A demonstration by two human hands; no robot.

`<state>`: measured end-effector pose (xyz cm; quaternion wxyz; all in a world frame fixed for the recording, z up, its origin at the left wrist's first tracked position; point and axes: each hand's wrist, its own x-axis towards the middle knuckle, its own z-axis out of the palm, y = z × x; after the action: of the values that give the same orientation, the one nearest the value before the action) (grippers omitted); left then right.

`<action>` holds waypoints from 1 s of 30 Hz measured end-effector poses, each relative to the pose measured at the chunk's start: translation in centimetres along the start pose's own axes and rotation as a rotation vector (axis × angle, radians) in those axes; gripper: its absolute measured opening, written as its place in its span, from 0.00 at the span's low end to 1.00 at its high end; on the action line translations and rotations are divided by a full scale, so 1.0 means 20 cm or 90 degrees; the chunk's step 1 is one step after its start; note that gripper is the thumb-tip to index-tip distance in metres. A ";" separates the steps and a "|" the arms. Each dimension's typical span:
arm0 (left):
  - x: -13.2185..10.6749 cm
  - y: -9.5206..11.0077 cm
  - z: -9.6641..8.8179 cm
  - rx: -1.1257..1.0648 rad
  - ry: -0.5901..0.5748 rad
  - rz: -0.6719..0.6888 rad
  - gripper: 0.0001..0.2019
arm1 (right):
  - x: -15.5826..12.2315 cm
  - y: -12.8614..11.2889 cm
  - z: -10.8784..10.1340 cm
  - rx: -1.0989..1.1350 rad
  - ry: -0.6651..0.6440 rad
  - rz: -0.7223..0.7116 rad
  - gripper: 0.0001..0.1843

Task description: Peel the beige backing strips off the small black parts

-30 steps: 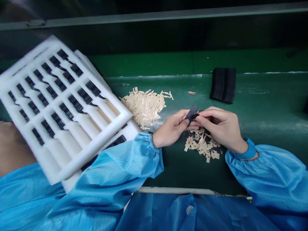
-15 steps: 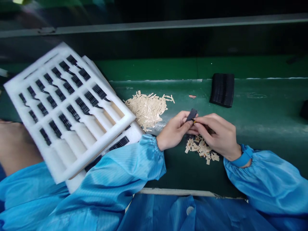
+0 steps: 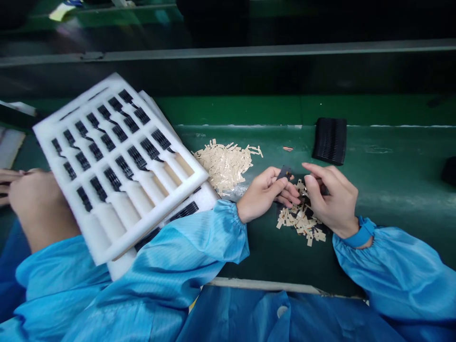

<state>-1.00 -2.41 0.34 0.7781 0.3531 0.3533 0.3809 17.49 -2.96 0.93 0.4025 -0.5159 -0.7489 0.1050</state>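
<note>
My left hand (image 3: 261,192) is closed on a small dark flat plate (image 3: 284,173), held between thumb and fingers. A tiny yellowish-gold spot shows on the plate. To the right, my right hand (image 3: 329,197) is apart from it. Its thumb and index fingertip are slightly separated, and I see nothing between them; the other fingers are curled. Below and between both hands lies a small pile of cream-coloured flat pieces (image 3: 301,221), some with dark or gold parts. A larger heap of thin cream strips (image 3: 226,166) lies left of my left hand.
White foam trays (image 3: 156,209) with black comb-like parts in their slots are stacked at the left, close to my left sleeve. A black ridged block (image 3: 330,141) stands at the back right on the green bench (image 3: 392,190). Another person's hand (image 3: 33,190) is at far left.
My right hand has drawn back to the right from the dark plate, and its fingertips have parted. My left hand still holds the plate. The view has shifted slightly.
</note>
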 end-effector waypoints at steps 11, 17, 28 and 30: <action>-0.05 -0.01 0.00 0.528 0.082 0.144 0.13 | -0.01 -0.02 0.03 0.086 -0.075 0.043 0.10; -0.06 0.00 0.03 0.527 0.082 0.136 0.10 | -0.02 -0.06 0.04 0.089 -0.057 0.073 0.03; -0.07 -0.08 0.10 0.405 0.147 0.141 0.07 | -0.03 -0.09 0.07 0.124 0.002 0.190 0.05; -0.07 -0.08 0.10 0.406 0.146 0.148 0.07 | -0.03 -0.08 0.07 0.138 0.004 0.192 0.05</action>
<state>0.51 -4.99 0.41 0.5353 0.5714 0.4966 0.3746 15.44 -3.90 0.66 0.4375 -0.5767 -0.6460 0.2425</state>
